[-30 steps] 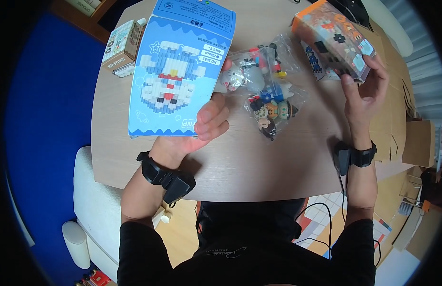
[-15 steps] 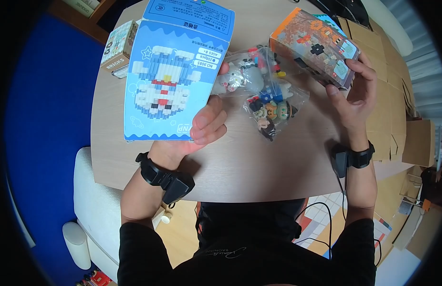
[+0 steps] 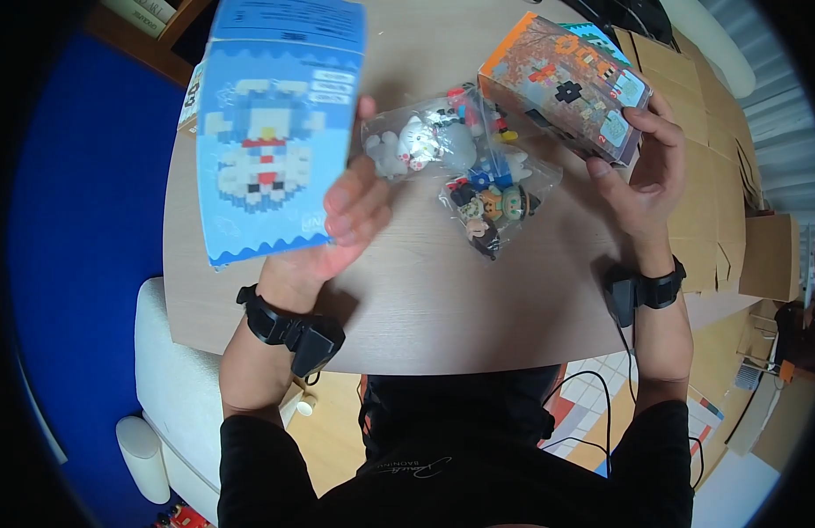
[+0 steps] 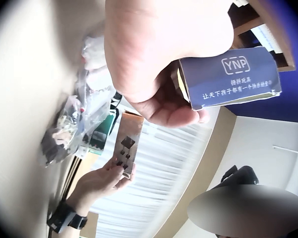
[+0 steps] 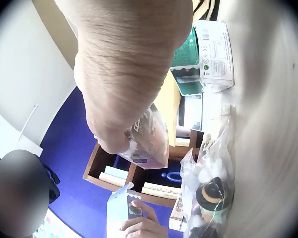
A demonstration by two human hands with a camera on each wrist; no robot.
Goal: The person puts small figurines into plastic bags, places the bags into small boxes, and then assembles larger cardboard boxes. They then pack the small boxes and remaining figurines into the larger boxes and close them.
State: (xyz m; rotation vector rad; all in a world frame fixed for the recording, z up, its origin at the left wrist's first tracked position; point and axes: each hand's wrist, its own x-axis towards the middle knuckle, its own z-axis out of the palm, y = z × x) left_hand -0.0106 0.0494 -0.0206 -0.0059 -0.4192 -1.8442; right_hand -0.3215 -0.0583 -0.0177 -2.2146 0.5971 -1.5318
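My left hand (image 3: 359, 207) grips a blue toy-brick box (image 3: 280, 106) by its right side and lower edge, held up over the table's left part. Its front shows a blue-and-white brick figure upside down; the "YNP" end shows in the left wrist view. With thumb and fingers, my right hand (image 3: 649, 176) holds an orange and brown box (image 3: 561, 92) by its lower right end, tilted. In the left wrist view this box (image 4: 128, 141) is raised beside the curtain. Between the hands lie clear bags of small figures (image 3: 438, 145), one with a figure in a dark hat (image 5: 211, 193).
A brick box (image 3: 190, 106) shows partly behind the blue box. Behind the orange box is a green box (image 3: 592, 37). Flattened cardboard (image 3: 698, 150) covers the table's right side. A white seat (image 3: 174, 378) stands at the left edge, and a wooden shelf (image 3: 170, 40) at upper left.
My left hand has carried the blue box leftward, so it now covers most of the brick box. My right hand has shifted left with the orange box, uncovering more of the green box.
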